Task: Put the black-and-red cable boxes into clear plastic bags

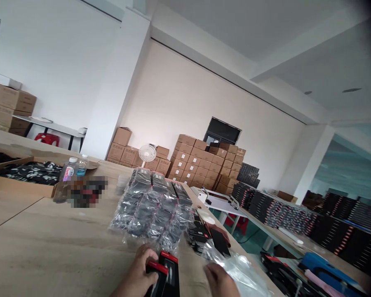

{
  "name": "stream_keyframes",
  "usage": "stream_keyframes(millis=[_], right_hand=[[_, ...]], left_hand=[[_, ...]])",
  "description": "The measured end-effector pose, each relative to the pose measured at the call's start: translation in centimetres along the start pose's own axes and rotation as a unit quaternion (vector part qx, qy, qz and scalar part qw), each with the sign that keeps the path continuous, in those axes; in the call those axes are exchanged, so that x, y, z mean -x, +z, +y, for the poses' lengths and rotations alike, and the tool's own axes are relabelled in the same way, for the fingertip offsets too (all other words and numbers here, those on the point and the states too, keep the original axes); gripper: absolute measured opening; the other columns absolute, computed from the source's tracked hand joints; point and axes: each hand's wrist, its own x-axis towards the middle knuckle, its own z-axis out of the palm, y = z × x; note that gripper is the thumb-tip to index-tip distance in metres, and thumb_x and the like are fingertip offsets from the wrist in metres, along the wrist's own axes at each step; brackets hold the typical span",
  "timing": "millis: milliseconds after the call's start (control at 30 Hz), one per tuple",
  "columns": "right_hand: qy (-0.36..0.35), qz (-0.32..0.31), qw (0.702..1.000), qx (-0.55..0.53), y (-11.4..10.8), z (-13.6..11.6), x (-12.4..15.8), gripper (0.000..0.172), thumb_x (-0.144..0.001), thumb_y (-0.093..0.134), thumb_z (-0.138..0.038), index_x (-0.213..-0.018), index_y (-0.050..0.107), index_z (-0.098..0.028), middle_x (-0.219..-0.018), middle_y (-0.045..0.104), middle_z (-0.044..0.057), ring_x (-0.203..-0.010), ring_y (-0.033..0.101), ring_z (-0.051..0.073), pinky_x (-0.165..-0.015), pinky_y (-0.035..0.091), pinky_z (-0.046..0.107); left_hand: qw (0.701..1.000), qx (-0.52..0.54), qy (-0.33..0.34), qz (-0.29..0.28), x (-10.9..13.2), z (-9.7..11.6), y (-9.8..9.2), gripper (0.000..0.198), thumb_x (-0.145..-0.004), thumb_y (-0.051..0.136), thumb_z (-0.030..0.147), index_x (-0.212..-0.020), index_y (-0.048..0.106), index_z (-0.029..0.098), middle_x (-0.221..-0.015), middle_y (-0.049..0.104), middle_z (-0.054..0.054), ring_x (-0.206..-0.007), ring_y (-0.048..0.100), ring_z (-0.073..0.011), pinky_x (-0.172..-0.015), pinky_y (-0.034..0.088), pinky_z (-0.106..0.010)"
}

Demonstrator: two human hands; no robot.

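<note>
Near the bottom centre, my left hand (pixel 141 272) is closed around a small black box with a red top edge (pixel 157 274). A second black box with a red end (pixel 170 272) stands right against it, partly hidden at the frame's bottom. To the right, my right hand (pixel 220 280) has its fingers curled together at the edge of the clear plastic bags (pixel 245 272), pinching the film. Just beyond my hands is a large pile of dark boxes wrapped in clear plastic (pixel 154 210), stacked in rows.
Black cases and packets (pixel 200 233) lie right of the wrapped pile. Two bottles (pixel 69 175) and an open carton of dark patterned items (pixel 27 173) are on the table's left. A side bench (pixel 275 231) carries long stacks of black boxes. Cartons (pixel 198 161) line the wall.
</note>
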Motion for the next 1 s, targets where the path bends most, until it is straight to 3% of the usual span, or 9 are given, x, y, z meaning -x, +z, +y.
stream_keyframes(millis=[67,167,267,367,467,567,633,800,1000], right_hand=[[-0.041,-0.011,0.999,-0.003,2.5,-3.5,0.8,0.026,-0.078,0.052,-0.042,-0.066,0.069,-0.026,-0.074,0.074,0.008,-0.072,0.067,0.027,-0.069,0.046,0.033],[-0.089,-0.032,0.996,0.006,5.5,-7.0,1.7,0.026,-0.083,0.051,-0.036,-0.082,0.074,-0.027,-0.083,0.076,0.009,-0.077,0.069,0.027,-0.07,0.046,0.032],[-0.104,-0.056,0.993,-0.009,7.3,-8.5,2.0,0.025,-0.084,0.052,-0.034,-0.093,0.075,-0.03,-0.095,0.077,0.008,-0.088,0.071,0.028,-0.074,0.048,0.031],[-0.086,-0.079,0.992,-0.054,8.1,-8.5,1.9,0.023,-0.083,0.053,-0.034,-0.083,0.075,-0.027,-0.105,0.076,0.008,-0.098,0.07,0.029,-0.081,0.049,0.032],[-0.064,-0.115,0.98,-0.146,8.0,-7.9,1.7,0.029,-0.08,0.056,-0.045,-0.076,0.076,-0.025,-0.106,0.075,0.008,-0.103,0.068,0.03,-0.086,0.05,0.033],[-0.027,-0.114,0.966,-0.23,7.7,-7.2,1.7,0.044,-0.073,0.059,-0.063,-0.077,0.076,-0.022,-0.088,0.078,0.008,-0.089,0.071,0.03,-0.079,0.053,0.033],[-0.001,-0.081,0.961,-0.263,7.8,-6.8,2.1,0.053,-0.069,0.06,-0.07,-0.081,0.076,-0.021,-0.077,0.076,0.007,-0.077,0.07,0.028,-0.071,0.053,0.032],[0.026,-0.056,0.957,-0.284,9.5,-5.6,3.4,0.05,-0.06,0.066,-0.07,-0.065,0.068,-0.02,-0.049,0.061,-0.001,-0.046,0.053,0.017,-0.047,0.039,0.026],[0.004,-0.042,0.959,-0.28,11.1,-5.1,4.2,0.046,-0.062,0.067,-0.066,-0.055,0.065,-0.02,-0.047,0.056,-0.001,-0.047,0.048,0.014,-0.048,0.036,0.025]], left_hand=[[0.999,-0.032,0.004,0.02,0.0,0.4,0.1,0.01,-0.073,0.063,0.031,-0.074,0.062,0.02,-0.14,0.05,-0.009,-0.14,0.028,-0.0302,-0.113,0.023,-0.037],[0.998,-0.044,0.02,0.026,0.0,0.9,-0.3,0.041,-0.083,0.054,0.05,-0.055,0.059,0.022,-0.134,0.056,-0.009,-0.14,0.028,-0.0316,-0.114,0.023,-0.04],[0.998,-0.059,0.03,-0.014,0.2,1.3,-1.0,0.033,-0.076,0.063,0.047,-0.054,0.065,0.022,-0.139,0.054,-0.005,-0.139,0.031,-0.0319,-0.114,0.025,-0.039],[0.996,-0.049,0.014,-0.067,0.5,1.5,-1.7,0.012,-0.07,0.069,0.033,-0.067,0.072,0.022,-0.144,0.049,-0.003,-0.138,0.034,-0.0299,-0.113,0.026,-0.038],[0.997,-0.02,-0.019,-0.071,0.8,1.7,-2.0,0.013,-0.069,0.069,0.029,-0.077,0.074,0.021,-0.145,0.048,-0.006,-0.136,0.038,-0.0286,-0.112,0.028,-0.037],[0.997,0.002,-0.046,-0.057,0.9,1.9,-1.8,0.015,-0.07,0.069,0.029,-0.08,0.073,0.019,-0.144,0.048,-0.007,-0.135,0.04,-0.0278,-0.109,0.03,-0.036],[0.997,0.001,-0.045,-0.056,1.0,2.0,-1.5,0.015,-0.07,0.068,0.03,-0.08,0.072,0.02,-0.144,0.048,-0.007,-0.135,0.039,-0.0276,-0.108,0.032,-0.036],[1.0,0.003,-0.021,-0.022,0.8,1.8,-1.0,0.017,-0.073,0.067,0.037,-0.075,0.07,0.021,-0.137,0.053,-0.005,-0.132,0.042,-0.0276,-0.107,0.033,-0.035],[0.999,-0.046,0.0,-0.026,1.0,1.7,-1.1,0.023,-0.072,0.067,0.044,-0.066,0.07,0.021,-0.133,0.058,-0.006,-0.133,0.04,-0.0312,-0.11,0.029,-0.038]])
